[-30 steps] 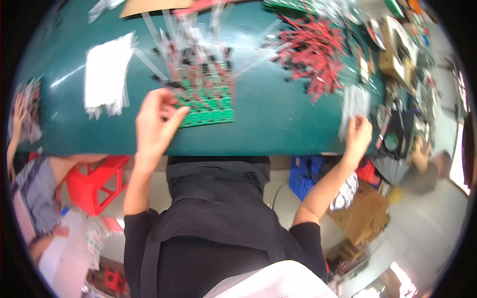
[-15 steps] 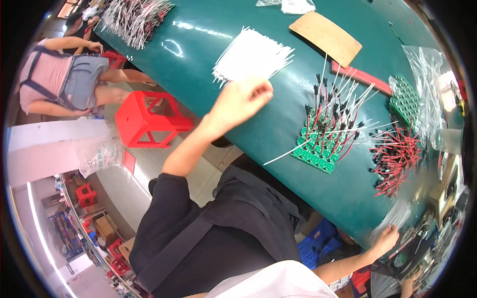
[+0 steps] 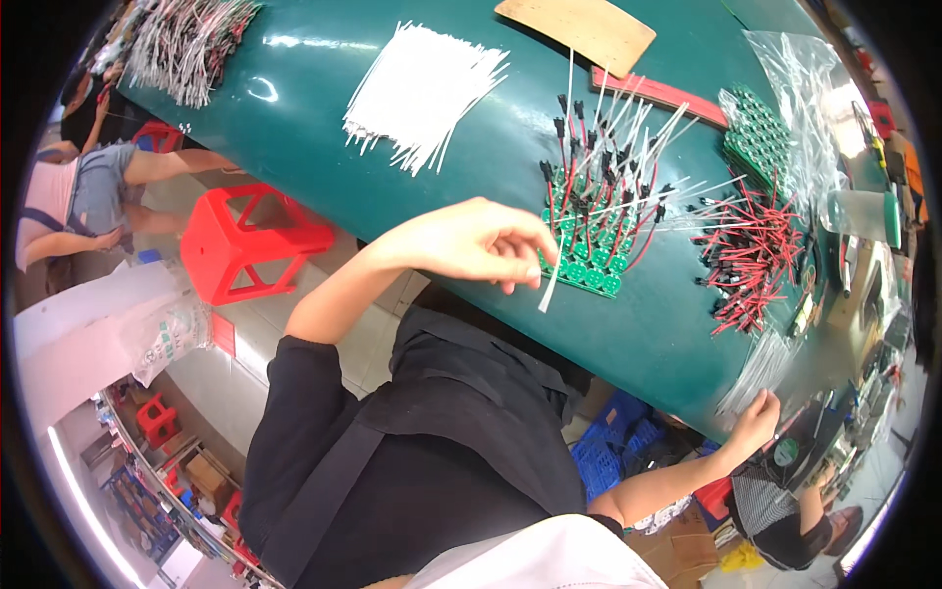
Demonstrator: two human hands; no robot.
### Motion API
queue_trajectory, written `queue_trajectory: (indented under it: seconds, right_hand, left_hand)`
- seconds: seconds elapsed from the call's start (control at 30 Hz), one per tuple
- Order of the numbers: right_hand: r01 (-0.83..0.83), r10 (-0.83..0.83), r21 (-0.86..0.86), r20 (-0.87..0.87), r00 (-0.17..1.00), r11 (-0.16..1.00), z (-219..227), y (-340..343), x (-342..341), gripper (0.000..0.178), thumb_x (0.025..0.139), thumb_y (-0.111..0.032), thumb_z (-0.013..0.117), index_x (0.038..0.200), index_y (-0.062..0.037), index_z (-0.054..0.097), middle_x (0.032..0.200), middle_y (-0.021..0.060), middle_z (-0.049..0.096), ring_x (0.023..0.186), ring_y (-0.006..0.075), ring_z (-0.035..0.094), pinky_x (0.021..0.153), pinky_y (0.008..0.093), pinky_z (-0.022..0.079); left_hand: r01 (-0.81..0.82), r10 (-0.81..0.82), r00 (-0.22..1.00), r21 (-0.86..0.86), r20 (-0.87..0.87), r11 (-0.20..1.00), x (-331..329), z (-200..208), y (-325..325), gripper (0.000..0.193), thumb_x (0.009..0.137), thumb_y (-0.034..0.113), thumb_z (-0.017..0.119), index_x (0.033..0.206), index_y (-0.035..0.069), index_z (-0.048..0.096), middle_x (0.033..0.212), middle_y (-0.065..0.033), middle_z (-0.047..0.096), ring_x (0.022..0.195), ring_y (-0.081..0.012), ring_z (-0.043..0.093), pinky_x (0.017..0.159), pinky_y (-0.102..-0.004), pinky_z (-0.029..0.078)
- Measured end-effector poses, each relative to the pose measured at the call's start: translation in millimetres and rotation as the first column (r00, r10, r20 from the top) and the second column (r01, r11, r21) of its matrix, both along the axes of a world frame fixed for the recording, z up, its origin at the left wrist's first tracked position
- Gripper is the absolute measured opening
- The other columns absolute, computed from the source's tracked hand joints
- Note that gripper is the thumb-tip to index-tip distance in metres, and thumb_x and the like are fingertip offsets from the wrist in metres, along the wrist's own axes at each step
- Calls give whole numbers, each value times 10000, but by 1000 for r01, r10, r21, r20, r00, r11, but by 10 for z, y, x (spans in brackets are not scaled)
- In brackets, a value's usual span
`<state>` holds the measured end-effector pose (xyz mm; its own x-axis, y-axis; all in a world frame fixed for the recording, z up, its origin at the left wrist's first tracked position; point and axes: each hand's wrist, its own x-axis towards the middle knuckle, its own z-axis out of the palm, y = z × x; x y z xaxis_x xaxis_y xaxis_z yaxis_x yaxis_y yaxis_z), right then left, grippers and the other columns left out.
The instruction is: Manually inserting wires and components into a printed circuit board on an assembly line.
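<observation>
My left hand (image 3: pixel 481 243) is above the table's near edge, its fingers curled and a thin white strip (image 3: pixel 549 288) at the thumb and index fingertips. Just beyond those fingers lies a green circuit board panel (image 3: pixel 594 272). Red-and-black wires with black connectors (image 3: pixel 608 167) stand up from it, with long white strips among them. My right hand (image 3: pixel 754 422) is at the table's right edge, fingers closed, beside a loose bundle of thin white strips (image 3: pixel 760 373). What its fingertips hold is too small to make out.
A white strip pile (image 3: pixel 422 93) lies at the left, with a larger wire heap (image 3: pixel 191 44) beyond. To the right are red-and-black wires (image 3: pixel 751 260), stacked green boards (image 3: pixel 756 137) and plastic bags. A brown board (image 3: pixel 579 34) and red bar (image 3: pixel 662 95) lie behind. A red stool (image 3: pixel 240 240) stands left.
My left hand has moved from the white strip pile rightward to the panel, and the white strip is now at its fingertips. My right hand stays by its bundle. The view has shifted.
</observation>
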<state>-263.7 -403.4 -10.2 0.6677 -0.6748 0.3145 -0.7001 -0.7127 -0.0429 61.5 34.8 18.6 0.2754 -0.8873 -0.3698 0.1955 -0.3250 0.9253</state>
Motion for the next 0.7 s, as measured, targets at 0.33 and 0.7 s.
queue_trajectory:
  seconds: [0.33, 0.7]
  right_hand:
    - [-117, -210, 611, 435, 876, 783, 251, 587, 149, 195, 991, -202, 589, 1019, -10, 609, 820, 15, 608, 626, 53, 491, 566, 194, 404]
    - [-603, -244, 748, 662, 709, 277, 116, 1699, 949, 157, 938, -27, 598, 1077, 27, 550, 920, 112, 593, 649, 132, 567, 555, 241, 472]
  left_hand:
    - [-153, 143, 984, -90, -111, 984, 30, -67, -148, 201, 935, 122, 636, 1104, 25, 590, 1057, -93, 684, 777, -121, 659, 676, -248, 526]
    - [125, -126, 992, -89, -6, 988, -366, -110, -6, 295, 938, 64, 574, 1229, 38, 616, 954, -83, 710, 762, -139, 701, 727, -284, 576]
